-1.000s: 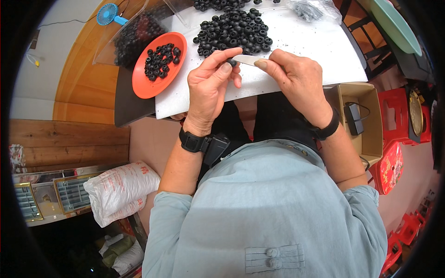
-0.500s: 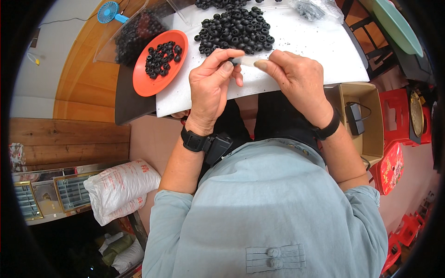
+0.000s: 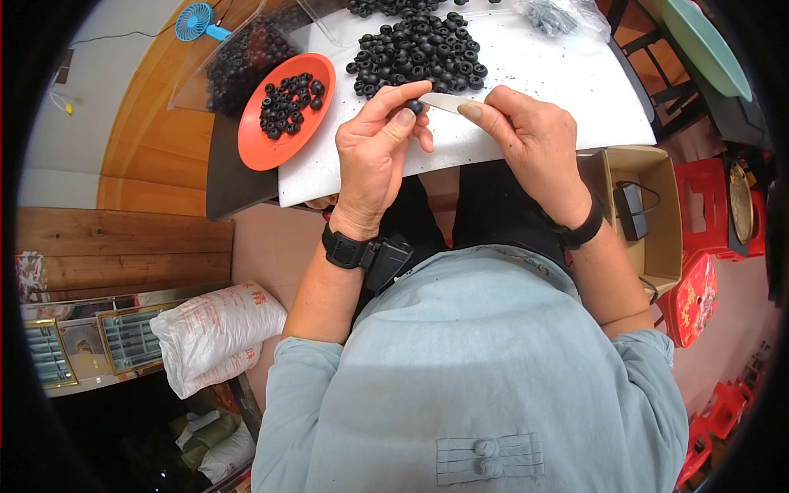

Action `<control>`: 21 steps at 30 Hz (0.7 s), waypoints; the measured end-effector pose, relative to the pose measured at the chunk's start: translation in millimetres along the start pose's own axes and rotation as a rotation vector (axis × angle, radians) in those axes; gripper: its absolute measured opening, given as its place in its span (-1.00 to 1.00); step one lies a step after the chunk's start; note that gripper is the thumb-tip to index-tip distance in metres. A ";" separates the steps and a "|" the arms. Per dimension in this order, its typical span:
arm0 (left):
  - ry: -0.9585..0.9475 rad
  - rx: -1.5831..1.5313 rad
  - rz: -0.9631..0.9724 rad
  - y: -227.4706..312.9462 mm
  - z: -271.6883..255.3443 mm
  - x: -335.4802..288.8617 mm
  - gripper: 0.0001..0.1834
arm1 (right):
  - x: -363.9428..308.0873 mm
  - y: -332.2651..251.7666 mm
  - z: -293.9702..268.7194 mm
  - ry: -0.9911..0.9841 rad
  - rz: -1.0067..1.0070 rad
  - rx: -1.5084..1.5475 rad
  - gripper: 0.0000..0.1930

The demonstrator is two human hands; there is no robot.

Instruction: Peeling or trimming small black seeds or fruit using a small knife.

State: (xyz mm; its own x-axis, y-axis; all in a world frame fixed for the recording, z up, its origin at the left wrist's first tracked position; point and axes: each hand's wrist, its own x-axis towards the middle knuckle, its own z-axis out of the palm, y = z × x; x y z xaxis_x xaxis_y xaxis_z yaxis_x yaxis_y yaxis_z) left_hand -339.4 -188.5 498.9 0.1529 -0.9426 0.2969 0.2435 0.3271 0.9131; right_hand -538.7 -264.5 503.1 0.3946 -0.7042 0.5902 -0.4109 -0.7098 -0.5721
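Observation:
My left hand (image 3: 380, 135) pinches a small round black piece (image 3: 415, 107) between thumb and fingers. In my right hand (image 3: 526, 131) is a knife with a pale, narrow blade (image 3: 444, 102), its thumb laid along the blade; the handle is hidden in the fist. The blade's tip points left and sits right by the black piece; whether they touch I cannot tell. Just beyond my hands, a pile of similar black pieces with holes (image 3: 419, 51) lies on a white foam sheet (image 3: 329, 168). An orange-red dish (image 3: 253, 145) to the left holds several more.
A clear bin of black pieces (image 3: 246, 70) stands behind the dish, with a blue fan (image 3: 194, 21) beyond. A clear plastic bag (image 3: 567, 18) lies at the far right. Right of my legs is a cardboard box (image 3: 664, 238) near red stools (image 3: 690, 300). White sacks (image 3: 218, 333) lie left.
The knife has turned slightly, so its blade shows flatter and clearer. Its tip is just off the black piece, which shows more plainly. My hands have barely moved.

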 end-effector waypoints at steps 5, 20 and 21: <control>0.000 -0.002 0.001 -0.9 -0.4 -0.3 -0.65 | 0.6 0.9 2.0 0.016 -0.040 -0.032 -0.57; -0.025 0.019 0.031 -2.7 -0.9 -0.5 -0.67 | 0.2 -1.1 1.1 -0.015 -0.053 -0.068 -0.57; -0.025 0.019 0.031 -2.4 -0.2 -0.4 -0.67 | -0.3 -0.5 2.1 -0.006 -0.063 -0.086 -0.58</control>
State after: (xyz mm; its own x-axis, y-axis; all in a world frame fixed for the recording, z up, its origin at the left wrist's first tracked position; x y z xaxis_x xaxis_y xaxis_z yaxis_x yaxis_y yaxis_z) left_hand -339.9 -189.0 496.5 0.1363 -0.9336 0.3314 0.2209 0.3547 0.9085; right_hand -536.8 -263.9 502.0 0.4267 -0.6583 0.6201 -0.4536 -0.7490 -0.4830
